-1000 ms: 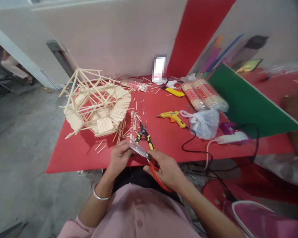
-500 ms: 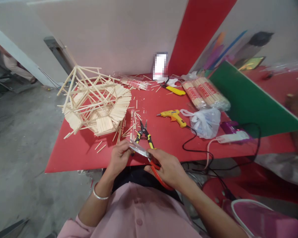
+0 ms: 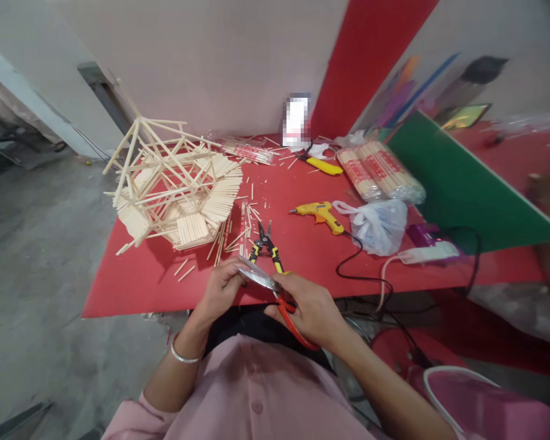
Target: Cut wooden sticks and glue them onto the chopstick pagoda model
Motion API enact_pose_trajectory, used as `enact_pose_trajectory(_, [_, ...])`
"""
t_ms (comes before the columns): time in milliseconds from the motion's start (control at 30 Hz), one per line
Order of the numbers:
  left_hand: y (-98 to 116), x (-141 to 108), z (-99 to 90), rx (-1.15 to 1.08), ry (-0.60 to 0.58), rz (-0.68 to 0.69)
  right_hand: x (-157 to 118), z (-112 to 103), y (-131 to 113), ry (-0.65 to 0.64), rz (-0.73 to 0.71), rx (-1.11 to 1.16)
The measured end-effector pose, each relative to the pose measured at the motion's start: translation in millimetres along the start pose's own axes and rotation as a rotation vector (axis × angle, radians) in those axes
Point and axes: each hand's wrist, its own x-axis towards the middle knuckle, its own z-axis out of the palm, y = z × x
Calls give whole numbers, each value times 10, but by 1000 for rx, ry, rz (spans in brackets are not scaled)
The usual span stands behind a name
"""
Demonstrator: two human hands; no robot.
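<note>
My right hand is wrapped round the red handles of a pair of scissors. Their metal blades point left, toward my left hand. The fingers of that hand are pinched together at the blade tips; whatever they hold is hidden. Just beyond the blades, yellow-and-black pliers lie with jaws pointing away from me. A framework of pale wooden sticks stands at the left of the table, with loose sticks scattered beside it.
On the red table lie a yellow glue gun with a black cord, a knotted plastic bag, packs of sticks and a yellow-handled tool. A phone leans at the wall. A green board slants at right.
Both hands and the scissors stay nearly where they were. The view has shifted very slightly.
</note>
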Motion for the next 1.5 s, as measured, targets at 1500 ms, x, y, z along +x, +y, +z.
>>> enact_pose_trajectory(1500, [-33, -10, -9, -116, -8, -96, 2, 40, 28, 0, 18, 85])
